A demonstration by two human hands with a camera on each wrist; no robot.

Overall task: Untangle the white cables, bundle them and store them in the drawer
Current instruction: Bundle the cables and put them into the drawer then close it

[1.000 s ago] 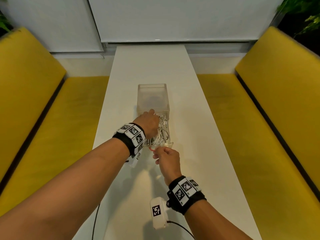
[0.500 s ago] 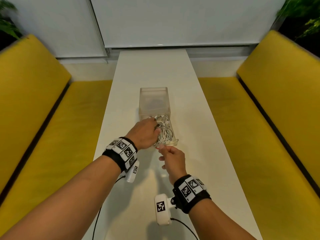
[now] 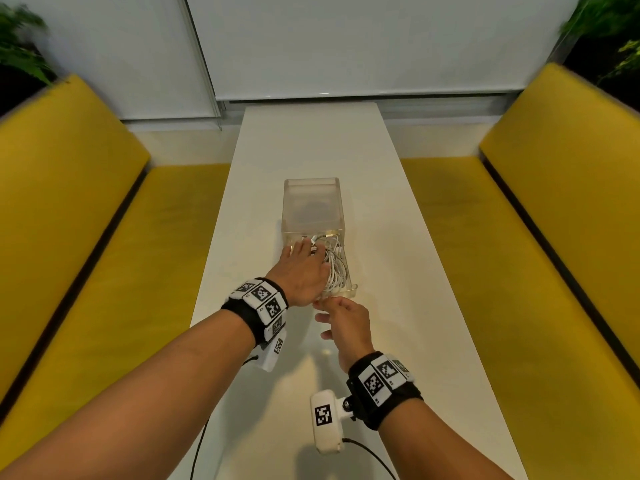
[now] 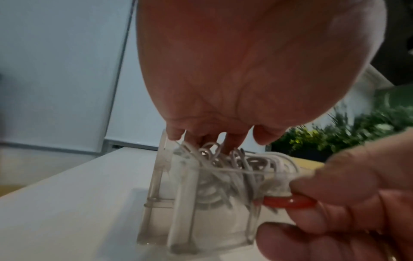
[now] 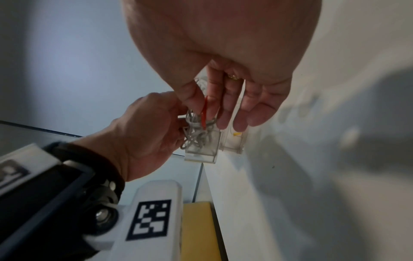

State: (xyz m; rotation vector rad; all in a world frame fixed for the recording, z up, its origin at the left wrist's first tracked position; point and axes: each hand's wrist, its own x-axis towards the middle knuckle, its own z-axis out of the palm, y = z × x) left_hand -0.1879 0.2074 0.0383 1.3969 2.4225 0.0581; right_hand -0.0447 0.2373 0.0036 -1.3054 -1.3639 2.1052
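My left hand [image 3: 300, 271] lies flat, fingers [image 4: 232, 143] straight, pressing the white cables [image 3: 335, 268] down into the pulled-out clear drawer [image 3: 350, 292]. My right hand [image 3: 346, 327] pinches the drawer's front lip between thumb [image 4: 348, 178] and forefinger, a red band [image 4: 288, 203] caught at that grip. The drawer's clear housing [image 3: 313, 206] sits behind on the one white table [image 3: 398, 271]. Two yellow benches [image 3: 104, 258] flank it, and a plant [image 3: 20, 60] stands in each far corner

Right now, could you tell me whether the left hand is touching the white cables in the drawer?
Touching. In the left wrist view the left hand's fingertips press down into the white cables piled in the clear drawer.
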